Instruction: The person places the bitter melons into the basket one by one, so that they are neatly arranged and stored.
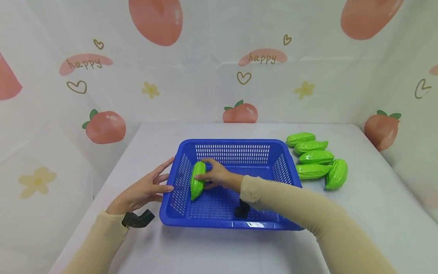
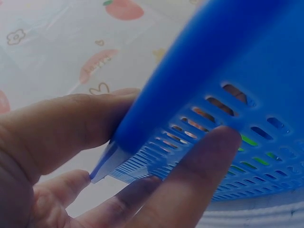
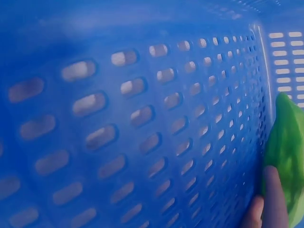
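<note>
A blue plastic basket (image 1: 236,223) with slotted walls stands on the white table. Inside it, along the left wall, lies a bright green ridged fruit (image 1: 197,182), long and tapered like a star fruit. My right hand (image 1: 219,176) holds this fruit from its right side, thumb and fingers around it. In the right wrist view the green fruit (image 3: 287,152) shows at the right edge, with fingertips against it. My left hand (image 1: 142,190) grips the basket's left rim from outside. The left wrist view has its fingers (image 2: 199,166) against the slotted wall (image 2: 256,133).
Several more green fruits (image 1: 316,156) lie on the table (image 1: 369,213) just right of the basket. Behind the table hangs a pale cloth (image 1: 198,83) printed with peaches. A dark wrist device (image 1: 138,219) sits at the left cuff, another (image 1: 242,210) under the right wrist.
</note>
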### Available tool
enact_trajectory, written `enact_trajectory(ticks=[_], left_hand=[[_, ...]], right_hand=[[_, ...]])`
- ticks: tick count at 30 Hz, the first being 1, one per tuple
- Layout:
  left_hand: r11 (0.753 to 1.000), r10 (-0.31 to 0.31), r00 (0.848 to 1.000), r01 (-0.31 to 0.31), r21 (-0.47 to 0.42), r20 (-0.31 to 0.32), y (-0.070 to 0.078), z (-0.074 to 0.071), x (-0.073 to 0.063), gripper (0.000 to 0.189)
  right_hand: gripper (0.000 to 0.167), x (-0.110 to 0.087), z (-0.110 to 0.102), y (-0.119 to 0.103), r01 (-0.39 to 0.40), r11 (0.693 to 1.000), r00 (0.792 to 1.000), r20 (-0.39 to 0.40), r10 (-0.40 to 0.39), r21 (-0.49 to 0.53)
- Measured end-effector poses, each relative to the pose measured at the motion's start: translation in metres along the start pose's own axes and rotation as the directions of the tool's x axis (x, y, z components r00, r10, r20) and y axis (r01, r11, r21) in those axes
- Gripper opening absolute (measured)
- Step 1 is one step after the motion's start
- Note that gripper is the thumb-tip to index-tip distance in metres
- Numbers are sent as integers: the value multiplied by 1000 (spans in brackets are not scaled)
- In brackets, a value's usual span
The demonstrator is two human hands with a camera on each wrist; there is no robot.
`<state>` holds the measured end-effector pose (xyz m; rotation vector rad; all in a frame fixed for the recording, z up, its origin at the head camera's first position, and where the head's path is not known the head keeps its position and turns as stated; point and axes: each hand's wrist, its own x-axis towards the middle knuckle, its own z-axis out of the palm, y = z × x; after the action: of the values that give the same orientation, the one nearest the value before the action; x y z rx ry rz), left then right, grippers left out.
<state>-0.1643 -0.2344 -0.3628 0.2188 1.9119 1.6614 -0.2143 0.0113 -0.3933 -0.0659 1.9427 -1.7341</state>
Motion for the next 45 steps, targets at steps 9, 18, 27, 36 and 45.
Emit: enact_trajectory(ticks=[9, 18, 27, 36, 45], left_hand=[[1000, 14, 1000, -14, 7, 12, -1, 0, 0, 93], [1000, 6, 1000, -6, 13, -19, -2, 2, 0, 96], [1000, 3, 1000, -3, 11, -19, -1, 1, 0, 95], [1000, -6, 1000, 6, 2, -28, -4, 2, 1, 97], [1000, 14, 1000, -14, 17, -6, -1, 1, -1, 95]], right_hand=[[74, 5, 4, 3, 20, 1000, 1000, -3, -20, -5], [74, 6, 7, 2, 21, 999, 1000, -5, -21, -41], [73, 8, 5, 2, 15, 994, 1000, 5, -15, -111], [73, 10, 2, 2, -5, 994, 1000, 14, 6, -105], [74, 10, 2, 2, -5, 995, 1000, 25, 8, -96]])
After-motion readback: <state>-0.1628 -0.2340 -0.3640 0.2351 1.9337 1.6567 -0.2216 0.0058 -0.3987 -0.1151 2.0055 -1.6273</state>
